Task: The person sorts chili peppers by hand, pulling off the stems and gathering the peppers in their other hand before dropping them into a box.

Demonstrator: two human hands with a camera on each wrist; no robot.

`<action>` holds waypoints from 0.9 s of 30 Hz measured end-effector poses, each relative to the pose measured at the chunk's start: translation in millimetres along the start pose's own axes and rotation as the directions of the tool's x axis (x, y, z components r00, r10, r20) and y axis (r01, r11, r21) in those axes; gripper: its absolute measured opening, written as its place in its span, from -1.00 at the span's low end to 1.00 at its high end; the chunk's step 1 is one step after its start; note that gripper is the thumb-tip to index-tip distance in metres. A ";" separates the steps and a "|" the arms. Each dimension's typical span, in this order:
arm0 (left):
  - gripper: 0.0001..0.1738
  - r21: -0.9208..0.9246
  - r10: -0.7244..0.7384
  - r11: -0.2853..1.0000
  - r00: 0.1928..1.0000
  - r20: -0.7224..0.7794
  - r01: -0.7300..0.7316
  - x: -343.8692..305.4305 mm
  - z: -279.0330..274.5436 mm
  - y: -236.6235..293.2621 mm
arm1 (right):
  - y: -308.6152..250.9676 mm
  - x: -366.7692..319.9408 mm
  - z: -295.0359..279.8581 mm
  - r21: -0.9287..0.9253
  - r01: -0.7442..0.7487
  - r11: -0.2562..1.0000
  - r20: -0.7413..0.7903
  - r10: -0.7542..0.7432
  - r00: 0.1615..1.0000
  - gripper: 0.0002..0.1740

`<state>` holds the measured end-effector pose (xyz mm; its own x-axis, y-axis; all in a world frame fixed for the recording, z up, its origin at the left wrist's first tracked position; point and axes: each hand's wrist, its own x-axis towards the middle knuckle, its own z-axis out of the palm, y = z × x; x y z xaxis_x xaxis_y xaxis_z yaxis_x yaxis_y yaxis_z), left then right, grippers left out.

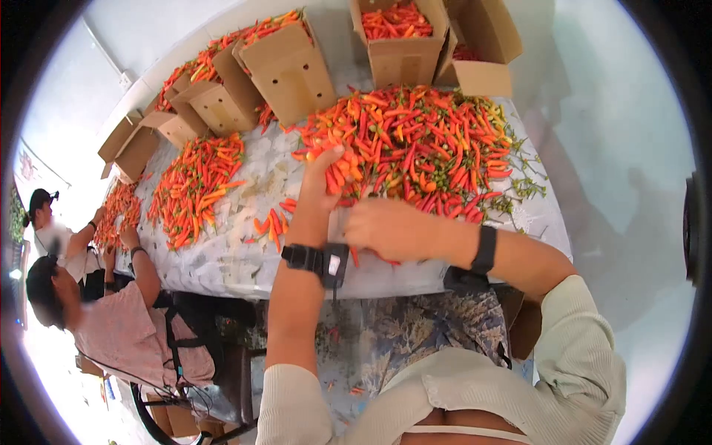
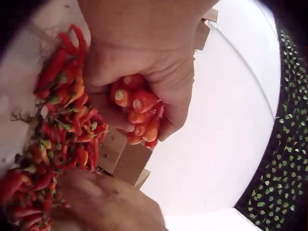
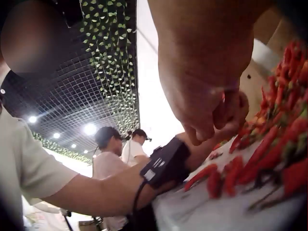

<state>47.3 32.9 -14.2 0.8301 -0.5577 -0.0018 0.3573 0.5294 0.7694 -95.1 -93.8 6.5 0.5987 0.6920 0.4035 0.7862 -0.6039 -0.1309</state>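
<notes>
My left hand (image 1: 317,194) is raised at the near left side of a big pile of red and orange chili peppers (image 1: 437,141). It grips a bunch of chili peppers (image 2: 139,108), whose blunt, stemless ends face out between thumb and fingers in the left wrist view. Close beside it, my right hand (image 1: 393,226) is low over the pile's near edge with its fingers curled. A bit of red chili pepper (image 3: 223,97) shows between those fingers in the right wrist view; the rest of it is hidden by the hand.
Several cardboard boxes (image 1: 289,78) of chili peppers line the table's back. Another chili pile (image 1: 196,189) lies to the left, and a few loose chilies (image 1: 274,226) lie nearer. Green stems (image 1: 525,185) are scattered at right. Two people (image 1: 111,311) work along the table's left end.
</notes>
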 end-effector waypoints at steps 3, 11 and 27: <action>-0.72 -0.010 -0.009 1.000 0.998 0.060 0.010 -4.5 0.3 1.0 | 10.5 0.0 10.4 0.038 0.000 0.999 0.023 -0.001 1.000 -0.76; -0.71 -0.160 -0.040 0.986 0.995 0.096 0.056 10.3 -23.6 -3.0 | 8.0 3.1 21.7 0.109 -0.063 0.992 0.117 0.050 0.992 -0.79; -0.62 0.350 0.062 0.930 0.987 0.151 -0.112 -15.2 42.0 -32.3 | 42.5 -52.0 -21.0 0.508 -0.287 0.812 -0.554 0.564 0.613 -0.85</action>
<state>5.2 -2.6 -12.2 0.7764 -0.6141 0.1420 0.0898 0.3307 0.9395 -96.0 -163.8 -1.0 0.7254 -0.1350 0.6750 0.5443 -0.4877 -0.6825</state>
